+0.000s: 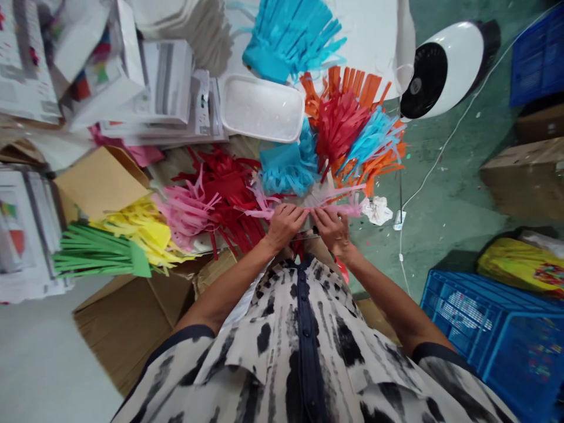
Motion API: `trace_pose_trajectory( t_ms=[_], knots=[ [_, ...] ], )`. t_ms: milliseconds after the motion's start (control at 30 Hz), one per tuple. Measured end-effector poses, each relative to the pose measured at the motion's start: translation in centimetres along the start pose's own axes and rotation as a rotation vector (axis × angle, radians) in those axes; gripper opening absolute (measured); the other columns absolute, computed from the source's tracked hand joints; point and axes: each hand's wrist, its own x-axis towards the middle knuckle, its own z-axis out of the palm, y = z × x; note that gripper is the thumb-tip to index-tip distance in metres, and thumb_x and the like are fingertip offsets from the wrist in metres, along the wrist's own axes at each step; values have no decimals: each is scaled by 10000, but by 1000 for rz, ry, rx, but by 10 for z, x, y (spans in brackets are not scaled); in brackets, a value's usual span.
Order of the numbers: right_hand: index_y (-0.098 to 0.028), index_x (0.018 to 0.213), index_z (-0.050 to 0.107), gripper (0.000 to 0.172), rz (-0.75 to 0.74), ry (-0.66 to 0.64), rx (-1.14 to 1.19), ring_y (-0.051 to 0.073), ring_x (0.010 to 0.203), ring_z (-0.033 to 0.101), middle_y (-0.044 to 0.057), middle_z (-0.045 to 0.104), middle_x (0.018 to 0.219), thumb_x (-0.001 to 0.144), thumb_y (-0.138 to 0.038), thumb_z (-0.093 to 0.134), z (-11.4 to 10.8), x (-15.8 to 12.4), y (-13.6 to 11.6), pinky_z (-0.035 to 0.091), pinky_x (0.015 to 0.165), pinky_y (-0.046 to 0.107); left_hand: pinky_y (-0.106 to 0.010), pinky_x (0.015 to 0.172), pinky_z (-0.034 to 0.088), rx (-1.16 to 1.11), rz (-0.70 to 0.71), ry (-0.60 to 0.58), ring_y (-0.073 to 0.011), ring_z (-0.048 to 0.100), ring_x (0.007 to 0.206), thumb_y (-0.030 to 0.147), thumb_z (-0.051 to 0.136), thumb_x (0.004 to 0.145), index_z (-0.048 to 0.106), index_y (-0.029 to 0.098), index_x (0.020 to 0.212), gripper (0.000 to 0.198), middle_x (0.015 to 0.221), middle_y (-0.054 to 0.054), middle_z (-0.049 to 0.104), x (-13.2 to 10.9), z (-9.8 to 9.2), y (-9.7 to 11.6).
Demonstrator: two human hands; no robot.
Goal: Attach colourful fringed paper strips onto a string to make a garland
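Observation:
My left hand [285,226] is closed on the middle of a light pink paper tassel [351,205], its fingers pinched together. Close beside it, my right hand [332,231] pinches the same tassel, thumb against fingers. Fringed pink strips stick out to both sides of my hands. Just beyond them lies a light blue fringed paper bundle [288,167]. Dark red tissue fringes [227,179] and a pink fringe bundle [189,208] lie to the left. Orange fringes [372,88], a red tassel [341,123] and a blue tassel [374,138] are piled to the right.
A white plastic tray [263,108] sits behind the fringes. Yellow [136,226] and green fringes [99,249] lie far left, near stacked printed packs [167,82]. On the floor at right stand a black-and-white fan [458,67], a cable and a blue crate [493,329].

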Motion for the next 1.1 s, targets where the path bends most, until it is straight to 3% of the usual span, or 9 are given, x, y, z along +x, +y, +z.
trace_pose_trajectory(
  t_ms=[200,300,467,667,733,833,900,967,1100],
  knots=[
    [-245,1452,652,461,74,93,-95,281,1240,606,92,741,1379,1048,-113,472,-11,-22,32,271,1005,443,-488,1100,469,-24,-22,66,-259,669,1180,178,489,1068,701,213,1334,342,1214,-124,765,-24,-6,-15],
    [-238,1499,613,491,63,41,-48,287,1291,584,110,668,1486,1046,-118,467,-14,-15,19,280,1040,444,-585,1240,349,-4,-70,79,-270,661,1208,171,465,1069,688,211,1366,374,1227,-124,763,-27,-6,-8],
    [-216,1521,584,505,26,-86,31,304,1325,561,112,651,1506,1040,-124,463,-5,3,-12,296,1066,447,-661,1287,253,34,-111,34,-288,651,1238,204,454,1078,631,222,1447,410,1249,-123,757,-26,-10,1],
    [-220,1419,666,416,2,-100,33,283,1258,591,87,707,1435,1067,-149,457,-7,12,2,299,1018,443,-718,1309,95,61,-265,123,-324,574,1362,193,499,1044,712,234,1321,352,1326,-127,720,-40,-32,-10],
    [-228,1365,699,371,-3,-93,38,273,1229,604,84,735,1387,1077,-175,471,-9,17,6,299,1004,437,-716,1301,116,60,-299,168,-331,536,1400,185,506,1037,721,233,1295,340,1396,-124,685,-34,-35,-4],
    [-248,1303,729,319,-11,-72,51,260,1174,622,78,767,1313,1081,-208,504,-11,25,9,303,963,425,-585,1212,362,19,-194,115,-295,581,1308,189,469,1065,717,201,1278,327,1344,-137,701,-12,-30,9],
    [-260,1268,747,298,-27,-63,60,248,1125,633,68,783,1267,1085,-224,514,-12,30,11,303,932,414,-479,1006,495,18,-118,22,-285,633,1140,190,455,1076,725,158,1201,299,1174,-144,733,4,-23,14],
    [-273,1236,761,289,-36,-65,68,236,1081,638,57,793,1227,1092,-247,512,-13,34,14,298,914,403,-424,842,494,39,-84,-53,-281,637,1002,184,470,1072,726,137,1101,262,1031,-137,722,15,-16,14],
    [-279,1212,762,289,-38,-72,75,224,1046,635,51,794,1193,1104,-292,494,-16,38,17,291,909,391,-403,769,448,69,-75,-61,-278,617,942,178,501,1062,713,143,1037,217,1004,-138,702,18,-9,5]
  ],
)
